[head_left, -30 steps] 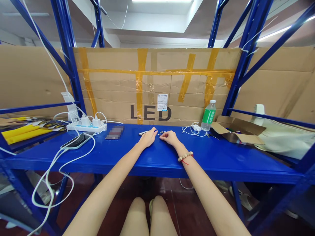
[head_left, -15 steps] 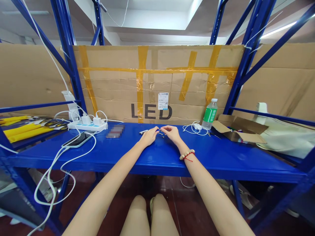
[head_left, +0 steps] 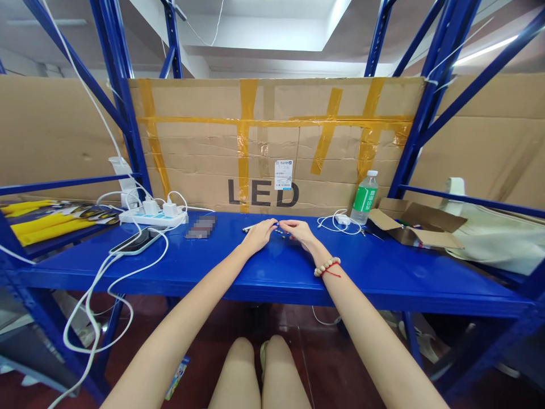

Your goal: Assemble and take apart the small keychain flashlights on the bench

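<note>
Both hands meet above the middle of the blue tabletop [head_left: 272, 267], fingertips almost touching. My left hand [head_left: 259, 235] is closed, its thumb and fingers pinched around something too small to make out. My right hand [head_left: 298, 232] faces it, also pinched, and what lies between its fingertips is hidden. Several tiny brass-coloured pieces [head_left: 281, 233] lie on the table just beneath the hands. A slim silvery stick-like item [head_left: 248, 229] pokes out beside the left hand, partly covered by it. A beaded bracelet with red string [head_left: 327, 267] circles my right wrist.
To the left are a power strip [head_left: 153, 217] with white cables, a phone [head_left: 138, 241] and yellow-handled items [head_left: 55, 227]. Rightward stand a green-labelled bottle [head_left: 365, 197], a coiled white cable [head_left: 338, 222] and an open cardboard box [head_left: 415, 224]. A cardboard wall [head_left: 204, 153] closes the back.
The right hand has tilted slightly, its wrist shifting a little right and its fingertips lowering. My left hand stays nearly in place. The whole view has shifted slightly.
</note>
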`<action>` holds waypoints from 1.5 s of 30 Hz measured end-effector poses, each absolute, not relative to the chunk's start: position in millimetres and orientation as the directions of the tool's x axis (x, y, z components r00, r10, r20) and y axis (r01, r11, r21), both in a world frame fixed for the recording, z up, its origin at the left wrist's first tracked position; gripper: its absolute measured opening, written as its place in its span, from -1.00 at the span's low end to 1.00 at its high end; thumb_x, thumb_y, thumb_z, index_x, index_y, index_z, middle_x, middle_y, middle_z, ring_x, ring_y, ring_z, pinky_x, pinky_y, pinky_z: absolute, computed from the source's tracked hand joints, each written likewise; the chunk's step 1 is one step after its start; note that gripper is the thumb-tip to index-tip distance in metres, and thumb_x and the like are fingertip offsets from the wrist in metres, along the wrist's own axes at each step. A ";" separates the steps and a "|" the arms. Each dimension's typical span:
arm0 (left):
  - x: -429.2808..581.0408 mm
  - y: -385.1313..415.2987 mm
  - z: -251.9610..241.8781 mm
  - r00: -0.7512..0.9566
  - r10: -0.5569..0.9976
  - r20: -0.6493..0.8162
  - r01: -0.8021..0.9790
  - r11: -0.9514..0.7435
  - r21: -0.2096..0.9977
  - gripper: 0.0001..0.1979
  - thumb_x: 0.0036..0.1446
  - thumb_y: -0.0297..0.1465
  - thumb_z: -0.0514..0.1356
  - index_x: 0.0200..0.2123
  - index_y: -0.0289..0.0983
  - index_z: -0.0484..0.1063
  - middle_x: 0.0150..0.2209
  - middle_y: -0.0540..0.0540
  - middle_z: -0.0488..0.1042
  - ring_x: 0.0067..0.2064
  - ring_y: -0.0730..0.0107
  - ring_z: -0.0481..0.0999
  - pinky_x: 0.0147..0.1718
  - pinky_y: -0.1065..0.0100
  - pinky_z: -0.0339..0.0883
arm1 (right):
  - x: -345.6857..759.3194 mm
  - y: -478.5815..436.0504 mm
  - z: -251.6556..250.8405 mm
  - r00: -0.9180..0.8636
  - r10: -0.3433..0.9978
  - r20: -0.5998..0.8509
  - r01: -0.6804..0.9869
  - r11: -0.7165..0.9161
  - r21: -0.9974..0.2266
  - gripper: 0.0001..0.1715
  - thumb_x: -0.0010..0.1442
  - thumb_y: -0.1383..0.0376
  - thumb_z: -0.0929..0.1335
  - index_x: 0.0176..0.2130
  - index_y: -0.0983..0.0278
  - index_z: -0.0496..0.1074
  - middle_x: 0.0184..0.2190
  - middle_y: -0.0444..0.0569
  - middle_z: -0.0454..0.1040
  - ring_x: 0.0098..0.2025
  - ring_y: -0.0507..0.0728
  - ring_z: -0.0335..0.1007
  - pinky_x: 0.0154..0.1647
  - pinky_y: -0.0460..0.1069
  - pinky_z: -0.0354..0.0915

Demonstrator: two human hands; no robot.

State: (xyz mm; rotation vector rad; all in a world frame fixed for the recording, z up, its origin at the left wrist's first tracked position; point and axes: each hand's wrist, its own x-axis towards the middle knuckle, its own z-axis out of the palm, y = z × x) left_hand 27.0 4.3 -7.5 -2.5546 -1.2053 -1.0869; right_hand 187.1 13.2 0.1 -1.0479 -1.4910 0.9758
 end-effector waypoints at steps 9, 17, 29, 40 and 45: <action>26.0 6.8 -9.5 0.438 0.604 0.666 0.685 -0.703 0.188 -0.78 0.23 -0.43 -0.05 -0.13 -0.27 0.33 -0.13 -0.14 0.46 -0.06 0.28 0.43 -0.04 0.28 0.27 | 187.6 8.4 2.5 -0.103 0.967 0.233 0.138 0.246 -0.959 -0.46 -0.31 0.06 0.50 -0.32 0.33 0.55 -0.54 -0.07 0.43 -0.57 -0.09 0.19 -0.68 -0.20 0.04; 25.1 0.3 -4.9 0.476 0.628 0.615 0.665 -0.715 0.215 -0.74 0.23 -0.42 -0.06 -0.05 -0.19 0.28 -0.06 -0.07 0.45 -0.04 0.30 0.43 -0.07 0.30 0.29 | 185.9 6.5 1.4 -0.105 0.947 0.304 0.169 0.318 -0.933 -0.48 -0.31 0.02 0.48 -0.40 0.35 0.54 -0.62 -0.09 0.40 -0.62 -0.07 0.16 -0.72 -0.16 -0.02; 23.0 10.7 -7.7 0.348 0.737 0.580 0.684 -0.622 0.380 -0.74 0.23 -0.40 -0.10 -0.11 -0.23 0.33 -0.28 -0.06 0.50 -0.20 0.32 0.48 -0.19 0.34 0.30 | 185.6 17.4 -3.6 -0.162 0.884 0.439 0.173 0.463 -0.869 -0.56 -0.25 0.08 0.47 -0.42 0.37 0.55 -0.51 0.00 0.50 -0.62 -0.06 0.21 -0.62 -0.12 0.18; 23.3 12.7 -11.2 0.370 0.766 0.526 0.667 -0.613 0.424 -0.73 0.24 -0.36 -0.12 -0.12 -0.23 0.32 -0.43 0.00 0.47 -0.32 0.36 0.48 -0.29 0.40 0.28 | 187.8 24.3 -5.3 -0.177 0.826 0.534 0.161 0.560 -0.813 -0.51 -0.29 0.05 0.48 -0.41 0.35 0.56 -0.41 0.05 0.54 -0.64 -0.06 0.24 -0.55 -0.06 0.29; 23.2 11.1 -11.3 0.396 0.762 0.512 0.669 -0.621 0.408 -0.73 0.24 -0.35 -0.11 -0.14 -0.21 0.34 -0.43 0.00 0.47 -0.32 0.35 0.48 -0.30 0.40 0.28 | 189.9 26.9 -6.6 -0.198 0.812 0.550 0.169 0.581 -0.796 -0.54 -0.32 0.03 0.48 -0.46 0.33 0.56 -0.41 0.04 0.52 -0.64 -0.05 0.26 -0.58 -0.07 0.28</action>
